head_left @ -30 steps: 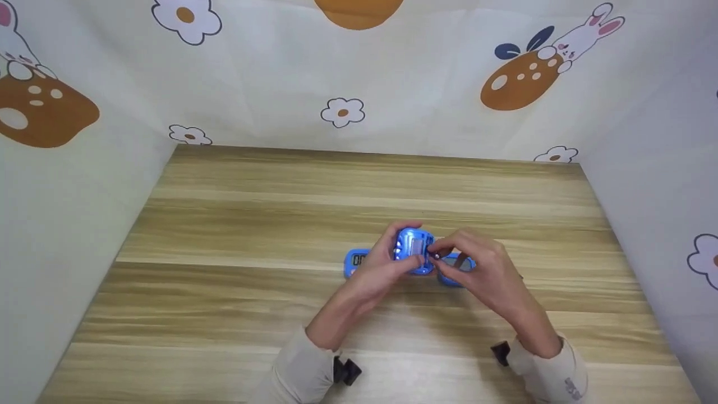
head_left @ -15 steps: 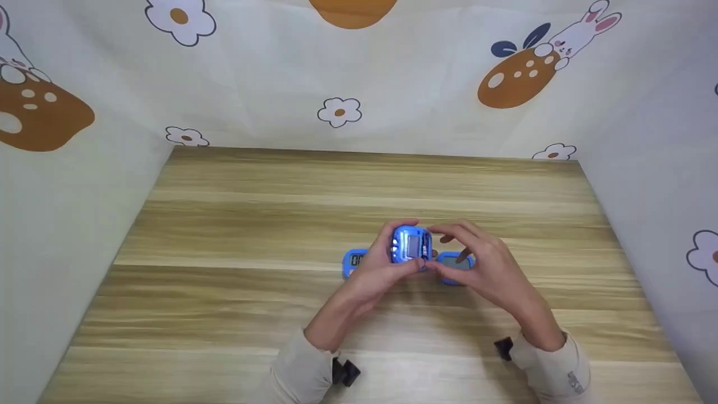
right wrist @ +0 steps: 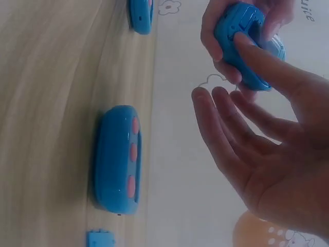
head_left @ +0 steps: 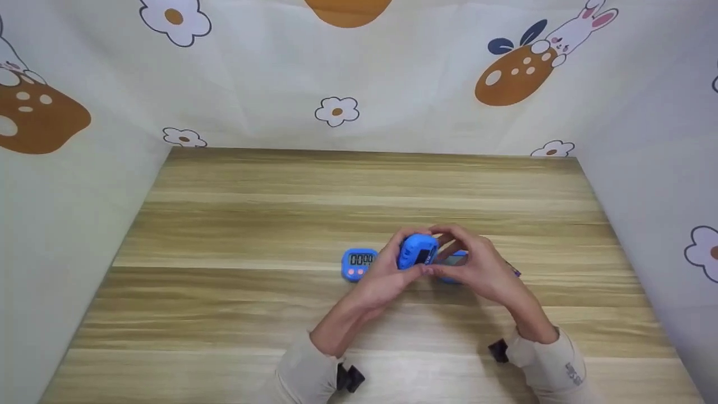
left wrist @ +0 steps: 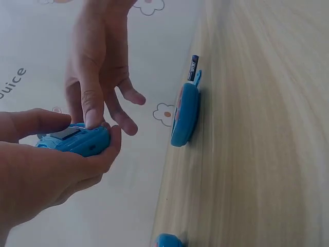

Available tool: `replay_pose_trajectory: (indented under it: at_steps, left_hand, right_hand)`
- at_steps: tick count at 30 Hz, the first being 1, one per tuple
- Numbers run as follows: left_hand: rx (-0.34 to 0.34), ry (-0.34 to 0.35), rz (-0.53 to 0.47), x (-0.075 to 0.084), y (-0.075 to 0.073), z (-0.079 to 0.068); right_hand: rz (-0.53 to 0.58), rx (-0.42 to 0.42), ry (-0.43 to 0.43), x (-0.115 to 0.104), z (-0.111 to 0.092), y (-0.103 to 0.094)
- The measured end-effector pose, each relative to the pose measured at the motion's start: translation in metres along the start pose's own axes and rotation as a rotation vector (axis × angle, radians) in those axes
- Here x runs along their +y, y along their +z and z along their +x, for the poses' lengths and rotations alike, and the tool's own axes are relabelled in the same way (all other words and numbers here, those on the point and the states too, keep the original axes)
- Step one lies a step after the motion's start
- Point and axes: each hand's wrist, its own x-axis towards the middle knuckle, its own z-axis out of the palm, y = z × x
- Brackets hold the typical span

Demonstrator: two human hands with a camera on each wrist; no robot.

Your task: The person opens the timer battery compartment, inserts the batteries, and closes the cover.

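My left hand (head_left: 390, 270) grips a blue digital timer (head_left: 416, 251) above the table, its back side turned up. In the left wrist view a dark battery bay shows in that back. My right hand (left wrist: 95, 56) presses its thumb on the bay; in the right wrist view its other fingers stretch out apart from the timer. Another blue timer (right wrist: 117, 159) rests on the table below the right hand, partly hidden in the head view. A third blue timer (head_left: 359, 265) with pink buttons lies left of it, its display showing zeros.
On the table beyond the second timer lie a dark battery (left wrist: 193, 68) and a small blue plastic piece (right wrist: 100, 238), probably a battery cover. The wood-grain table (head_left: 235, 224) is bounded by patterned cloth walls (head_left: 269, 84).
The right fingers have moved off the small dark item at the bay, and the thumb now presses there. The left hand has tilted the timer, uncovering more of the left timer.
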Motion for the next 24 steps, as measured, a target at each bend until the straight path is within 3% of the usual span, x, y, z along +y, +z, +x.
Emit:
replay_pose_trajectory:
  at_steps: [5, 10, 13, 16, 20, 24]
  left_hand:
    - [0.056, -0.063, -0.187, 0.001, -0.004, 0.002]
    - [-0.002, -0.02, -0.311, 0.003, -0.008, 0.004]
    - [-0.038, -0.002, -0.324, 0.003, -0.011, 0.004]
    - [-0.056, 0.002, -0.331, 0.005, -0.013, 0.003]
    - [-0.06, 0.005, -0.326, 0.007, -0.014, 0.002]
    - [-0.059, 0.008, -0.318, 0.008, -0.014, 0.001]
  right_hand:
    - [-0.032, -0.021, -0.002, -0.001, -0.001, -0.009]
    - [-0.237, 0.013, -0.017, 0.009, -0.013, -0.04]
    - [-0.385, 0.011, 0.0, 0.022, -0.023, -0.058]
    - [-0.473, -0.056, 0.05, 0.035, -0.029, -0.069]
    - [-0.558, -0.162, 0.078, 0.047, -0.029, -0.068]
    - [-0.651, -0.198, 0.078, 0.051, -0.025, -0.06]
